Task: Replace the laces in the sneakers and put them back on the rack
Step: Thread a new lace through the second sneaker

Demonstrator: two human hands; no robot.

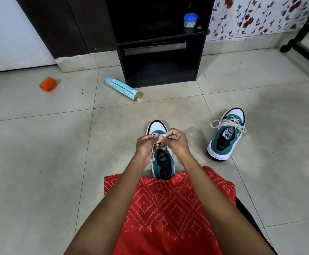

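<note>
A teal and white sneaker (157,127) stands on the floor in front of me, toe pointing away. Both hands meet over its eyelets. My left hand (145,146) pinches its cream lace (160,135), and my right hand (178,142) pinches the same lace from the other side. The hands hide most of the lacing. The second teal and white sneaker (225,138) stands to the right with its cream lace (229,123) threaded and the ends lying loose. The dark shoe rack (159,45) stands against the wall straight ahead.
A spray can (122,88) lies on the tiles left of the rack, and an orange object (48,84) lies further left. A blue-lidded jar (190,20) sits on a rack shelf. A black furniture leg (304,46) is at the far right. Red patterned cloth (168,208) covers my lap.
</note>
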